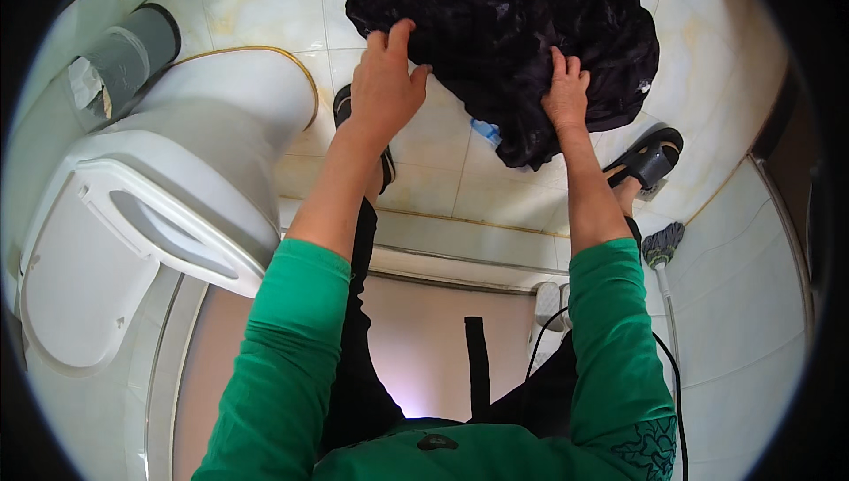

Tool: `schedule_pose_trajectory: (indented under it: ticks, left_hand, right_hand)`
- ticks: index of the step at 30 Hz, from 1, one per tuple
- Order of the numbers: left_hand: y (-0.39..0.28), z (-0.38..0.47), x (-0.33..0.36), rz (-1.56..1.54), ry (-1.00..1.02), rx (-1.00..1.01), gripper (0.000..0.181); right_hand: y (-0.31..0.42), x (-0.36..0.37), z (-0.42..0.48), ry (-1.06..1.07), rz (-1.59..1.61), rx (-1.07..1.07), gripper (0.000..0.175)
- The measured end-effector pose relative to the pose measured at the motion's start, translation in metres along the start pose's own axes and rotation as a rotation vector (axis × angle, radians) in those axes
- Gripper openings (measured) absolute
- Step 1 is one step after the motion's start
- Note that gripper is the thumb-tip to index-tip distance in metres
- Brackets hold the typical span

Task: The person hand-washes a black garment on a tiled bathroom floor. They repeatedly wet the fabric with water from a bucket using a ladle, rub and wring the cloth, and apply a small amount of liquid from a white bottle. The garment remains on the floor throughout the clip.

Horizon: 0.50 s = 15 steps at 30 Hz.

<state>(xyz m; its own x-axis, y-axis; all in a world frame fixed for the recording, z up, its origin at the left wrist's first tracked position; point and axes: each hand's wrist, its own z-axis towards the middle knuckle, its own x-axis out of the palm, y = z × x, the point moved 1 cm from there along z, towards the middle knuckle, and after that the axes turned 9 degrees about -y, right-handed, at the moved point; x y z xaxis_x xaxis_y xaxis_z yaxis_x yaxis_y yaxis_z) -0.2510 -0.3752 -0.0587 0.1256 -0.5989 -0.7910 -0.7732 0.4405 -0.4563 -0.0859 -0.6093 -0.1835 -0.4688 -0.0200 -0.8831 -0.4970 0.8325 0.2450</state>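
A large dark, wet-looking cloth [491,23] lies bunched on the tiled floor at the top, with whitish streaks on it. At its left edge is my left hand [390,86], thumb and fingers apart, with nothing visible between them. My right hand [568,88] lies against the cloth's lower right part, fingers bent; whether they pinch the fabric cannot be seen. A small blue and white item [485,131] sticks out from under the cloth's lower left edge, its rest hidden.
A white toilet [219,116] with its lid raised stands left, beside a grey bin [136,50]. My feet wear dark slippers [653,149]. A grey mop [663,245] leans at right. Behind me are a raised sill [464,259] and white slippers [547,322].
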Motion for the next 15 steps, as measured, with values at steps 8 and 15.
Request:
schedule_pose_trajectory:
  ticks: [8,15]
  left_hand:
    - [0.015,0.031,0.024,-0.074,-0.199,0.1,0.086]
    - [-0.003,0.064,0.039,-0.081,-0.288,0.224,0.078]
  right_hand:
    - [0.037,0.008,-0.137,-0.454,0.214,-0.079,0.051]
    - [0.028,0.072,-0.314,0.225,0.287,-0.129,0.057]
